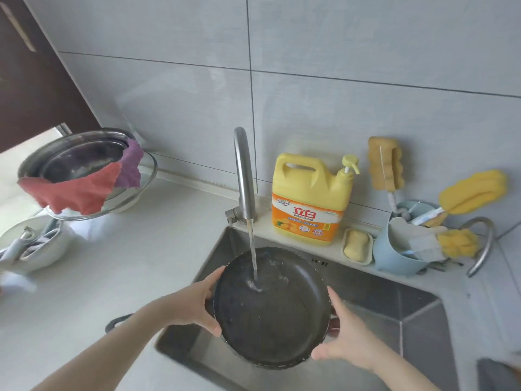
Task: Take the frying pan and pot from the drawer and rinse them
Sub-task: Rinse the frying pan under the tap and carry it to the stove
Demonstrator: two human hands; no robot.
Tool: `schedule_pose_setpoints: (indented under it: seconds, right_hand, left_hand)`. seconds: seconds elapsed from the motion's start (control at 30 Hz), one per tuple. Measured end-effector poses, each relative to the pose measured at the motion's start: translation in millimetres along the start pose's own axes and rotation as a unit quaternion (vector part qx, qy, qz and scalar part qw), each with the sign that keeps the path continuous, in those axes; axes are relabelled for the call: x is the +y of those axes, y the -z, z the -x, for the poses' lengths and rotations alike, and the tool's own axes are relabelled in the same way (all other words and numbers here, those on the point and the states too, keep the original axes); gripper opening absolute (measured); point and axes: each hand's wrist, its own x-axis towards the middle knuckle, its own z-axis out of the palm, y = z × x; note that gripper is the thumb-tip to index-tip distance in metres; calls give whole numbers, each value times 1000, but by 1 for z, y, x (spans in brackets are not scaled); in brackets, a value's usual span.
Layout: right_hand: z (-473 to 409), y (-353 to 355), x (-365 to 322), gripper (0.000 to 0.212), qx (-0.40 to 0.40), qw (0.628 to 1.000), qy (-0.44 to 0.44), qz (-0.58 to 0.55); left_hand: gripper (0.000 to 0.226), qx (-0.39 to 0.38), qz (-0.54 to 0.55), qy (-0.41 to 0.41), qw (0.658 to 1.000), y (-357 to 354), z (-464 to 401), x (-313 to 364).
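Head view, looking down over the sink [417, 309]: frying pan [272, 320] held above the basin, tilted a little toward the camera, dark inner face up. Left hand [197, 304] grips the pan's left rim, thumb over the edge and fingers under; right hand [342, 337] holds the right rim the same way, thumb low at the near edge. Tap [244, 176] is running, and the stream [253, 253] lands on the far-left part of the pan's floor, where water splashes and pools. Pale specks or residue show on the rim and around the splash; cannot tell whether it is dirt or worn coating. Judgement on progress: pan is out of the drawer and its rinse is under way, not finished, since only part of the surface looks wetted. A dark curved handle [118, 323] pokes out at the worktop [127, 263] edge left of the sink, partly behind the left forearm; it may be the pan's own handle or the pot's, not clear. No pot is plainly seen, so that half of the task appears still to do. Nearby, not in use: yellow detergent jug [311, 201] behind the sink, soap bar in its dish [357, 246], blue caddy [400, 256] with sponges, steel bowls [84, 162] draped with red and purple cloths [81, 190] at left.
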Motion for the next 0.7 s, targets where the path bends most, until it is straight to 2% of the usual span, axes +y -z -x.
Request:
schedule_pose_setpoints:
  seconds: [0.13, 0.23, 0.37, 0.53, 0.6, 0.7]
  right_hand:
    - [-12, -33, 13, 141, 49, 996, -7, -77]
    - [-17, -31, 12, 142, 89, 994, 13, -57]
    - [-12, -11, 11, 145, 156, 987, 35, -14]
    - [5, 19, 23, 141, 236, 968, 51, 69]
    - [13, 28, 26, 136, 266, 957, 58, 98]
    - [24, 39, 23, 134, 322, 936, 68, 122]
  left_hand:
    - [132, 97, -136, 30, 985, 4, 4, 0]
    - [132, 182, -196, 15, 964, -4, 2, 5]
    - [131, 262, -223, -40, 938, -22, -12, 12]
    - [130, 324, -223, -107, 913, -49, -33, 22]
    - [129, 369, -224, -164, 887, -57, -36, 27]
    - [120, 458, -233, -231, 826, -65, -36, 37]
